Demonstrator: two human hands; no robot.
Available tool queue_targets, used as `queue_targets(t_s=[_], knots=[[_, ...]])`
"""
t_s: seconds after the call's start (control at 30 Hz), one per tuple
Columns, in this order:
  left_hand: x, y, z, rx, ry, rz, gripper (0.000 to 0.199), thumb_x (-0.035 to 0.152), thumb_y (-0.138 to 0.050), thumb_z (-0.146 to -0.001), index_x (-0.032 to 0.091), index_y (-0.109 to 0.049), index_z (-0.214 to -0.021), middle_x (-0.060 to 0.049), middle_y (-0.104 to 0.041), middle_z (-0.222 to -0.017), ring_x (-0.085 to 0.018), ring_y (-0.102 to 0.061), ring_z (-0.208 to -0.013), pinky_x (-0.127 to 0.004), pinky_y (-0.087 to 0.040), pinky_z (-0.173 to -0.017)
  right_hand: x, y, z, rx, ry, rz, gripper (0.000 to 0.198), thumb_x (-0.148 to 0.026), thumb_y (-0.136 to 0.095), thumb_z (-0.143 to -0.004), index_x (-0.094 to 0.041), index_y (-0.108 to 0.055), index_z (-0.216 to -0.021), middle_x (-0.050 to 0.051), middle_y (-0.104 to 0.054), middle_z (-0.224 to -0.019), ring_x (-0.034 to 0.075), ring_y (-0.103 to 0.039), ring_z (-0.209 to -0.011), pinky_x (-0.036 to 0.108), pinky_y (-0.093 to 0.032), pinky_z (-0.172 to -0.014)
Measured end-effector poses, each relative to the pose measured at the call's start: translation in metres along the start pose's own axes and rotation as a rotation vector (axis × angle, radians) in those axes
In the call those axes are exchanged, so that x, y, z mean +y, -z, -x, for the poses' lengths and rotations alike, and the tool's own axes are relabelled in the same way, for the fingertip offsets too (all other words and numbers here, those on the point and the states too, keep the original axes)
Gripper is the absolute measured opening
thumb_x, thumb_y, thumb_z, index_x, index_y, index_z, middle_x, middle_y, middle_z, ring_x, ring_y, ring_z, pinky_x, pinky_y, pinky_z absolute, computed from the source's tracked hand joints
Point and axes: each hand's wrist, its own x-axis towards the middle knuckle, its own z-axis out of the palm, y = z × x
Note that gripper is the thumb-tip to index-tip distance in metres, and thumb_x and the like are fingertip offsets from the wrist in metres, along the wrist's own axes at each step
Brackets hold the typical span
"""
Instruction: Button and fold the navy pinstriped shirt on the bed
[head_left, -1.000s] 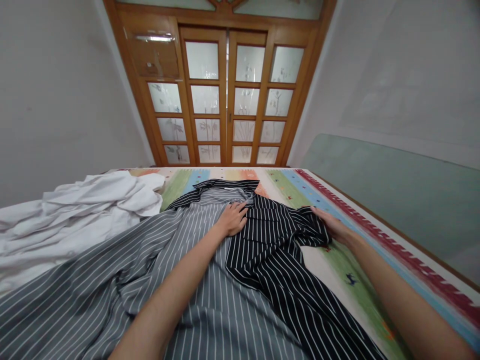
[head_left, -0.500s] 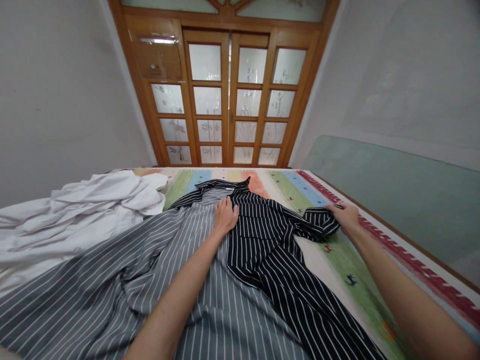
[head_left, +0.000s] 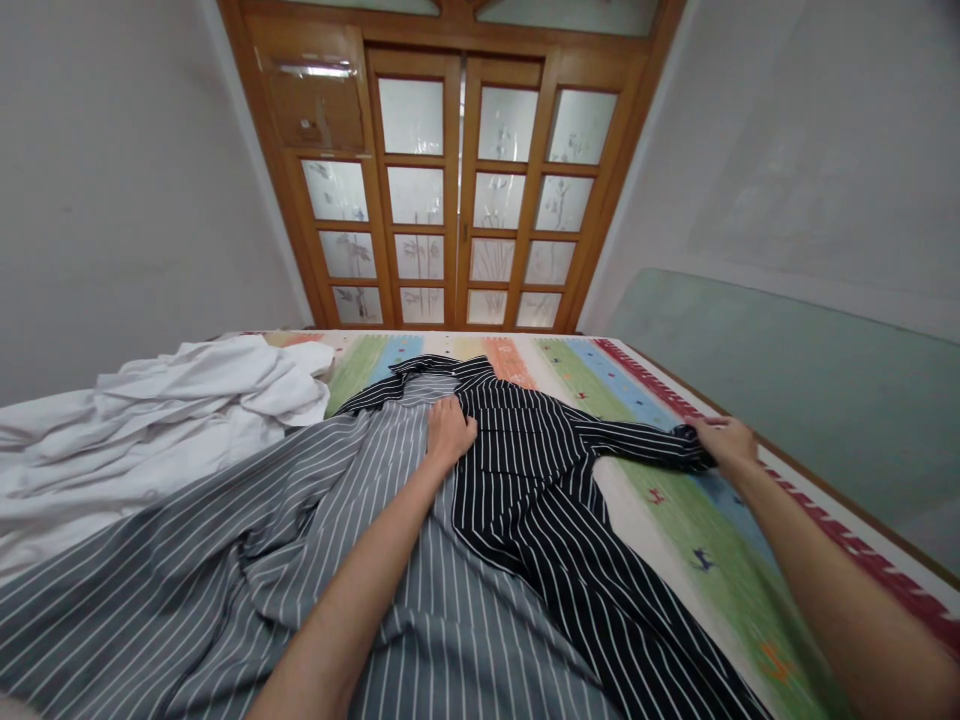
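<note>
A black shirt with white stripes (head_left: 525, 440) lies spread open, its grey inner side (head_left: 360, 500) showing on the left and its collar at the far end. My left hand (head_left: 450, 430) rests closed on the shirt's front edge just below the collar, fingers curled on the cloth. Out to the right, my right hand (head_left: 727, 442) grips the cuff end of the sleeve (head_left: 645, 440), which stretches away from the shoulder. The fingertips of my left hand are partly hidden.
Under the shirt is a colourful patterned cover (head_left: 675, 510) with stripes and small figures. White crumpled cloth (head_left: 187, 420) lies at the left. A pale green panel (head_left: 787, 370) leans along the right wall. Wooden glazed doors (head_left: 461, 200) stand beyond the far edge.
My right hand has moved right, drawing the sleeve from bunched to nearly straight. The collar point by the front edge has dropped flatter. My left hand stays in place.
</note>
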Motion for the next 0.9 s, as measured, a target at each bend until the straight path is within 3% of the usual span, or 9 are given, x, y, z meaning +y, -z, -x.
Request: queue_targets(t_s=[0.1,0.17,0.27,0.4,0.47,0.6,0.7,0.8,0.9], knots=[[-0.002,-0.001,0.0,0.003,-0.057,0.041,0.06,0.024,-0.049,-0.083,0.006,-0.038,-0.139,-0.019,-0.06,-0.12,-0.03,-0.052,-0.114,-0.041,-0.039,-0.098,-0.025,0.009,0.013,-0.049,-0.101,-0.282,0.036,-0.012,-0.072,-0.056,-0.018,-0.058,-0.088,0.007,-0.064,-0.088,0.024,-0.06,-0.089,0.04,-0.046,-0.085],[-0.003,-0.002,0.001,-0.009,-0.101,0.06,0.07,0.023,-0.047,-0.083,0.008,-0.024,-0.147,-0.017,-0.06,-0.12,-0.029,-0.054,-0.113,-0.04,-0.04,-0.098,-0.041,0.017,0.02,-0.073,-0.063,-0.704,0.047,-0.005,-0.064,-0.058,-0.02,-0.054,-0.101,0.005,-0.066,-0.095,0.019,-0.062,-0.084,0.036,-0.049,-0.081],[-0.005,-0.004,0.001,-0.041,-0.175,0.062,0.066,0.021,-0.045,-0.084,0.015,-0.028,-0.148,-0.013,-0.061,-0.123,-0.027,-0.051,-0.119,-0.04,-0.039,-0.101,-0.047,0.029,0.02,-0.026,-0.115,-1.127,0.054,0.002,-0.051,-0.06,-0.023,-0.047,-0.107,0.002,-0.067,-0.099,0.013,-0.064,-0.078,0.03,-0.051,-0.076],[-0.005,-0.006,-0.001,-0.046,-0.167,0.068,0.048,0.021,-0.047,-0.084,0.012,-0.052,-0.131,-0.015,-0.061,-0.125,-0.029,-0.045,-0.126,-0.042,-0.036,-0.105,-0.027,0.039,0.009,-0.067,-0.506,-0.853,0.018,-0.007,-0.046,-0.073,-0.019,-0.051,-0.086,0.004,-0.063,-0.082,0.012,-0.058,-0.059,0.026,-0.05,-0.06],[-0.004,-0.007,-0.001,-0.033,-0.153,0.084,0.041,0.022,-0.048,-0.085,0.012,-0.058,-0.123,-0.015,-0.064,-0.119,-0.029,-0.048,-0.123,-0.042,-0.037,-0.103,-0.017,0.041,0.007,-0.124,-0.587,-0.724,0.003,-0.016,-0.052,-0.077,-0.017,-0.054,-0.076,0.004,-0.06,-0.071,0.014,-0.052,-0.05,0.026,-0.045,-0.05],[-0.003,-0.005,-0.001,0.009,-0.135,0.115,0.03,0.024,-0.044,-0.09,0.017,-0.067,-0.109,-0.012,-0.068,-0.106,-0.026,-0.055,-0.113,-0.039,-0.04,-0.101,-0.009,0.046,0.01,-0.474,-0.64,-0.5,0.013,-0.025,-0.065,-0.075,-0.014,-0.061,-0.068,0.009,-0.062,-0.061,0.019,-0.053,-0.046,0.029,-0.043,-0.042],[-0.004,-0.003,0.0,0.048,-0.116,0.14,0.03,0.027,-0.043,-0.093,0.018,-0.067,-0.107,-0.011,-0.068,-0.103,-0.025,-0.057,-0.107,-0.039,-0.042,-0.098,-0.011,0.045,0.013,-0.664,-0.555,-0.468,0.013,-0.022,-0.075,-0.066,-0.014,-0.067,-0.073,0.012,-0.068,-0.07,0.023,-0.062,-0.055,0.033,-0.049,-0.049],[-0.007,-0.002,0.0,0.086,-0.108,0.164,0.031,0.024,-0.042,-0.093,0.017,-0.064,-0.114,-0.011,-0.067,-0.108,-0.024,-0.056,-0.109,-0.038,-0.043,-0.099,-0.013,0.038,0.012,-0.763,-0.351,-0.458,0.021,-0.013,-0.076,-0.061,-0.015,-0.073,-0.082,0.012,-0.071,-0.081,0.023,-0.067,-0.068,0.03,-0.052,-0.057],[-0.01,-0.003,-0.001,0.103,-0.134,0.214,0.04,0.012,-0.045,-0.088,0.014,-0.056,-0.126,-0.01,-0.062,-0.12,-0.021,-0.052,-0.117,-0.035,-0.04,-0.106,-0.014,0.028,0.008,-0.689,-0.118,-0.458,0.033,-0.005,-0.073,-0.06,-0.017,-0.074,-0.09,0.01,-0.071,-0.097,0.019,-0.066,-0.079,0.025,-0.051,-0.065]])
